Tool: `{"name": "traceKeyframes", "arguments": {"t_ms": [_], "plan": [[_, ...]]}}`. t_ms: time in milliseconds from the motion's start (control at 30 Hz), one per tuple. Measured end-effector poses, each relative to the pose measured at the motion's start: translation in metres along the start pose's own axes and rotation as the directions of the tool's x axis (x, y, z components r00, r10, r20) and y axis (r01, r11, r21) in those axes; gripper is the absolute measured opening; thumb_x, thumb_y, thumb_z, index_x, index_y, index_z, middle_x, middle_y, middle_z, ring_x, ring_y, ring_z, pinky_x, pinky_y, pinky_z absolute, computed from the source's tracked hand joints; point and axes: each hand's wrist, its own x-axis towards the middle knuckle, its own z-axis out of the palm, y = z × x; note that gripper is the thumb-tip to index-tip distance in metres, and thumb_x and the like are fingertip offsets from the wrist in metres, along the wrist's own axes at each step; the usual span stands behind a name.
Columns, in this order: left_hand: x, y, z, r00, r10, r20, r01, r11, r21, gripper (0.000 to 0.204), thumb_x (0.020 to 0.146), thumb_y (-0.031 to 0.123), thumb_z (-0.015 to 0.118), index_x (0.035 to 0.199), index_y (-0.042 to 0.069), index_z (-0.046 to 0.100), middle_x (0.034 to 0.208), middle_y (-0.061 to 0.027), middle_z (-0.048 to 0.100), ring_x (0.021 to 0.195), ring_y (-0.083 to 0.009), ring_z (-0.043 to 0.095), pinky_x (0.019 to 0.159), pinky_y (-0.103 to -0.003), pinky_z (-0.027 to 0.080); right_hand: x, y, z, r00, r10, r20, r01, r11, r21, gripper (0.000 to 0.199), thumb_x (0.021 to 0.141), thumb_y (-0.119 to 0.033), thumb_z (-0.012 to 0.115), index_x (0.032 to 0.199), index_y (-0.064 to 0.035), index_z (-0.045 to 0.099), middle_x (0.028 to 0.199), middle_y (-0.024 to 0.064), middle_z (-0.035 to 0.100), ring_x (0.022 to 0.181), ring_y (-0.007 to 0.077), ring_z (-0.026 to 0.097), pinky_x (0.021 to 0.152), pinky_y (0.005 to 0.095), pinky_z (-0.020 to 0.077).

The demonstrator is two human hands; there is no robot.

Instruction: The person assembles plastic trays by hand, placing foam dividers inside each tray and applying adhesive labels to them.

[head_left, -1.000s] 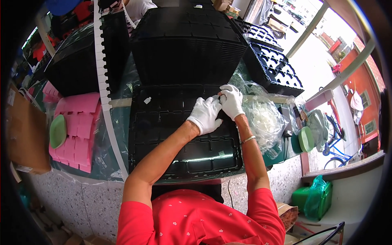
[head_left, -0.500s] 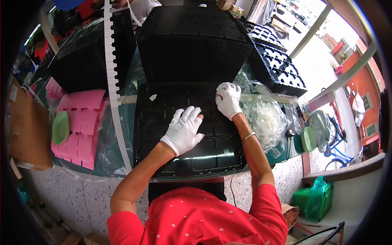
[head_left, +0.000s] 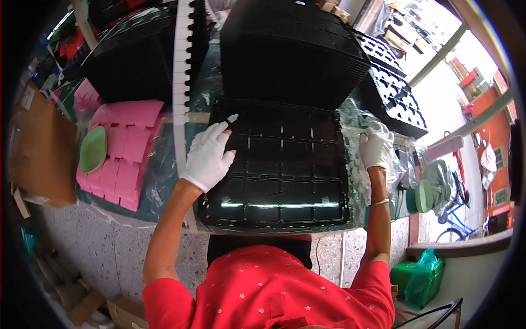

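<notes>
A black plastic tray (head_left: 263,170) with moulded compartments lies in front of me, its glossy face crossed by ridges. My left hand (head_left: 208,158), in a white glove with bare fingertips showing, rests over its left edge. The fingers are stretched and the thumb stands apart. Just beyond the index fingertip is a small white piece (head_left: 233,118) on the tray; whether they touch I cannot tell. Off the tray's right side, my gloved right hand (head_left: 376,145) is at a clear plastic bag (head_left: 356,178) of small white pieces. Its fingers are curled downward, and what they hold is hidden.
Tall stacks of black trays (head_left: 290,60) rise behind and at back left. A white notched strip (head_left: 181,82) stands left of the tray. Pink foam sheets (head_left: 118,148) bear a green dish (head_left: 93,149). Black trays with white cut-outs (head_left: 392,93) sit at back right.
My left hand has moved left and up across the tray, toward the small white piece. My right hand has left the tray's top right corner and moved right to the bag. The view has shifted.
</notes>
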Motion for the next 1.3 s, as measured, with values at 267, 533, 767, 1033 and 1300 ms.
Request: {"name": "traceKeyframes", "arguments": {"t_ms": [267, 533, 767, 1033, 1300], "plan": [[0.007, -0.032, 0.018, 0.999, -0.032, 0.014, 0.032, 0.999, 0.031, 0.043, 0.088, 0.022, 0.064, 0.124, -0.002, 0.060, 0.139, -0.0185, 0.053, 0.127, -0.0377, 0.050, 0.107, -0.045, 0.040, 0.020, -0.201, 0.000, 0.882, -0.469, -0.049, 0.357, 0.596, 0.719, 0.018, 0.080, -0.018, 0.065, 0.093, -0.0112, 0.074, 0.133, 0.0099, 0.060, 0.130, 0.0330, 0.049, 0.108, 0.0512, 0.0346], [0.024, -0.037, 0.031, 0.991, 0.103, 0.082, -0.110, 0.991, 0.077, 0.050, 0.090, 0.031, 0.064, 0.127, -0.001, 0.057, 0.142, -0.0138, 0.050, 0.135, -0.0323, 0.043, 0.112, -0.048, 0.032, 0.045, -0.270, 0.024, 0.856, -0.496, 0.148, 0.321, 0.734, 0.599, 0.018, 0.081, -0.017, 0.062, 0.093, -0.0135, 0.074, 0.146, 0.0090, 0.050, 0.140, 0.0389, 0.036, 0.110, 0.0627, 0.0231], [0.039, -0.037, 0.029, 0.987, 0.088, 0.134, -0.094, 0.995, 0.045, 0.052, 0.089, 0.036, 0.065, 0.125, 0.001, 0.058, 0.141, -0.0150, 0.052, 0.135, -0.0305, 0.043, 0.111, -0.052, 0.031, 0.053, -0.274, 0.036, 0.840, -0.501, 0.207, 0.278, 0.726, 0.629, 0.018, 0.081, -0.018, 0.059, 0.088, -0.0157, 0.075, 0.150, 0.0084, 0.047, 0.141, 0.0401, 0.033, 0.111, 0.0640, 0.0190], [0.026, -0.032, 0.033, 0.983, 0.125, 0.134, -0.135, 0.988, 0.071, 0.054, 0.087, 0.036, 0.066, 0.126, 0.000, 0.059, 0.140, -0.0124, 0.052, 0.135, -0.0289, 0.044, 0.111, -0.056, 0.031, 0.052, -0.277, 0.036, 0.864, -0.461, 0.203, 0.236, 0.727, 0.645, 0.021, 0.083, -0.025, 0.060, 0.090, -0.0153, 0.076, 0.150, 0.0047, 0.048, 0.142, 0.0380, 0.034, 0.112, 0.0645, 0.0177], [0.017, -0.036, 0.028, 0.994, 0.090, 0.060, -0.090, 0.996, 0.006, 0.056, 0.084, 0.034, 0.071, 0.127, 0.001, 0.058, 0.142, -0.0147, 0.049, 0.133, -0.0321, 0.045, 0.111, -0.048, 0.036, 0.040, -0.289, 0.029, 0.916, -0.389, 0.097, 0.251, 0.747, 0.616, 0.013, 0.078, -0.020, 0.066, 0.083, -0.0116, 0.074, 0.142, 0.0034, 0.054, 0.139, 0.0368, 0.038, 0.109, 0.0653, 0.0228]]}}
